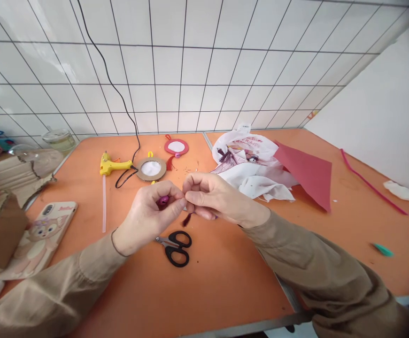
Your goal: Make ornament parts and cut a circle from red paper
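Observation:
My left hand (pixel 150 213) is closed, with a small purple bell (pixel 163 201) held in its curled fingers. Its fingertips meet those of my right hand (pixel 218 199), which is pinched on something too small to make out. A dark red tassel (pixel 186 219) hangs just below the fingertips. Under both hands, black-handled scissors (pixel 176 249) lie on the orange table (pixel 204 291). Beyond them are a cardboard ring (pixel 151 178) with a white centre and yellow loop, and a red ring (pixel 166 149) with a purple bell and red tassel.
A yellow glue gun (pixel 114 165) with a black cord stands at the left. Nearby are a phone (pixel 44 234) and a cardboard box (pixel 5 230). White plastic bags (pixel 257 173), red paper (pixel 308 173), a pink stick (pixel 369 180) and a green piece (pixel 383 249) lie at the right.

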Motion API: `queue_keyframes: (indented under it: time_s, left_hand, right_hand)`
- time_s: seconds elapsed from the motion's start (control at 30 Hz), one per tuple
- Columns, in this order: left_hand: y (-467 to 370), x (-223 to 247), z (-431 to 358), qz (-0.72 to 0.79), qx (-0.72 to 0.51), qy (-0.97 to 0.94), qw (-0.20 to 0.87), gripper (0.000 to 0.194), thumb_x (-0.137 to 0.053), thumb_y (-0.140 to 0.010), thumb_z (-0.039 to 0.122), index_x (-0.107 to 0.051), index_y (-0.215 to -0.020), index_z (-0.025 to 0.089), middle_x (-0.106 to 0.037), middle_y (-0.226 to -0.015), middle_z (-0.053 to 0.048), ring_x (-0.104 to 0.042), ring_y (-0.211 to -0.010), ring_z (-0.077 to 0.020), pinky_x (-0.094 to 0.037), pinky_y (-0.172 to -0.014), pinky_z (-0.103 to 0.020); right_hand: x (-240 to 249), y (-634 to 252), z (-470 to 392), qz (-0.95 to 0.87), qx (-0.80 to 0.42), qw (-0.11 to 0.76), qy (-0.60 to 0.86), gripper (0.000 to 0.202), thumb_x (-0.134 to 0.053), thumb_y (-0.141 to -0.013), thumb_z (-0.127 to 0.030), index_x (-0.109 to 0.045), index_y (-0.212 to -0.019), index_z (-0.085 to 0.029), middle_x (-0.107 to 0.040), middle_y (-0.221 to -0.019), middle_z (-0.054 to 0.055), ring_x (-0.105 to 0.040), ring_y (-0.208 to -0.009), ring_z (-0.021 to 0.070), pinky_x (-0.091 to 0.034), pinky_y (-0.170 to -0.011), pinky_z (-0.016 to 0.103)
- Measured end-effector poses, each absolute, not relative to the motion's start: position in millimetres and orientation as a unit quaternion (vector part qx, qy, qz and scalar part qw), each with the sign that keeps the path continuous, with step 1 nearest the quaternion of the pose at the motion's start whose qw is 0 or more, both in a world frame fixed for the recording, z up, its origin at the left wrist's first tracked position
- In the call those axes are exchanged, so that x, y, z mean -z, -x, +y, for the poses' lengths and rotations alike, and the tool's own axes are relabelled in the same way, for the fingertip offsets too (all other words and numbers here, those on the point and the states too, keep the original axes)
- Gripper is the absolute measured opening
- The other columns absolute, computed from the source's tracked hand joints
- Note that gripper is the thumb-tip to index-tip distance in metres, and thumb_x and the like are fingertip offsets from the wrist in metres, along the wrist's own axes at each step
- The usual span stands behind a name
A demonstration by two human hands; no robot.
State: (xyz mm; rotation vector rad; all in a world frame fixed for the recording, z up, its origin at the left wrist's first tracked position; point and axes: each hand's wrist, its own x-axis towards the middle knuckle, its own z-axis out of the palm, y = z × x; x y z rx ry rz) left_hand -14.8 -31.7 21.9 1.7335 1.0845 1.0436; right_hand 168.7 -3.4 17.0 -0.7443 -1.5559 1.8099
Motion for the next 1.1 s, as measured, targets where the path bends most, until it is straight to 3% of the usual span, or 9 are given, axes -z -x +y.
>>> queue_keyframes:
  time_s: [0.1, 0.2, 0.33, 0.47, 0.57, 0.83, 1.1]
  left_hand:
    - [16, -22, -31, 0.446, -0.417, -0.670, 0.423, 0.019, -0.062, -0.077, 0.029, -0.055, -0.063, 0.018, -0.048, -0.054, 0.003, -0.039, -0.050, -0.0089, -0.032, -0.047, -0.024]
    - [17, -22, -29, 0.448, -0.419, -0.663, 0.428, 0.020, -0.062, -0.077, 0.029, -0.054, -0.062, 0.018, -0.044, -0.054, 0.004, -0.037, -0.049, -0.0085, -0.029, -0.047, -0.023]
    - [17, -20, -27, 0.438, -0.415, -0.655, 0.455, 0.022, -0.061, -0.078, 0.032, -0.053, -0.064, 0.018, -0.043, -0.056, 0.004, -0.036, -0.051, -0.0082, -0.029, -0.048, -0.023]
    - [15, -19, -26, 0.438, -0.408, -0.629, 0.496, 0.024, -0.061, -0.079, 0.034, -0.051, -0.064, 0.018, -0.041, -0.056, 0.005, -0.034, -0.050, -0.0073, -0.028, -0.047, -0.023]
    - [13, -17, -26, 0.443, -0.410, -0.601, 0.524, 0.024, -0.061, -0.080, 0.032, -0.051, -0.063, 0.017, -0.039, -0.054, 0.006, -0.032, -0.048, -0.0061, -0.026, -0.046, -0.021]
    - [14, -9, -22, 0.397, -0.406, -0.504, 0.651, 0.028, -0.062, -0.083, 0.031, -0.049, -0.063, 0.016, -0.042, -0.054, 0.006, -0.033, -0.043, -0.0033, -0.019, -0.042, -0.020]
    - [12, -8, -21, 0.401, -0.417, -0.552, 0.601, 0.029, -0.052, -0.081, 0.020, -0.042, -0.053, 0.018, -0.038, -0.049, 0.006, -0.031, -0.042, -0.0042, -0.021, -0.042, -0.022]
  right_hand:
    - [-22, -170, -3, -0.660, -0.615, 0.316, 0.295, 0.021, -0.073, -0.079, -0.027, -0.058, -0.088, -0.018, -0.065, -0.068, -0.004, -0.051, -0.048, 0.0054, -0.038, -0.045, 0.019]
    - [-26, -169, -5, -0.716, -0.527, 0.324, 0.324, 0.012, -0.070, -0.077, -0.022, -0.059, -0.082, -0.018, -0.065, -0.070, -0.002, -0.061, -0.063, 0.0114, -0.047, -0.059, 0.025]
    - [-26, -167, -7, -0.753, -0.440, 0.345, 0.348, 0.013, -0.061, -0.082, -0.019, -0.057, -0.070, -0.019, -0.060, -0.072, -0.001, -0.058, -0.070, 0.0125, -0.046, -0.066, 0.027]
    - [-18, -167, -10, -0.728, -0.485, 0.350, 0.335, 0.010, -0.057, -0.088, -0.023, -0.055, -0.079, -0.020, -0.059, -0.078, -0.001, -0.057, -0.069, 0.0118, -0.046, -0.064, 0.027]
    - [-15, -165, -12, -0.713, -0.500, 0.354, 0.339, 0.012, -0.055, -0.090, -0.023, -0.052, -0.079, -0.020, -0.054, -0.071, -0.004, -0.052, -0.061, 0.0099, -0.042, -0.056, 0.025]
    - [-14, -161, -14, -0.770, -0.321, 0.423, 0.354, 0.011, -0.060, -0.082, -0.010, -0.057, -0.075, -0.018, -0.055, -0.073, -0.002, -0.050, -0.062, 0.0086, -0.040, -0.053, 0.022]
    - [-8, -158, -15, -0.809, -0.193, 0.460, 0.309, 0.017, -0.058, -0.082, -0.004, -0.057, -0.071, -0.017, -0.050, -0.068, -0.003, -0.045, -0.058, 0.0065, -0.037, -0.051, 0.021]
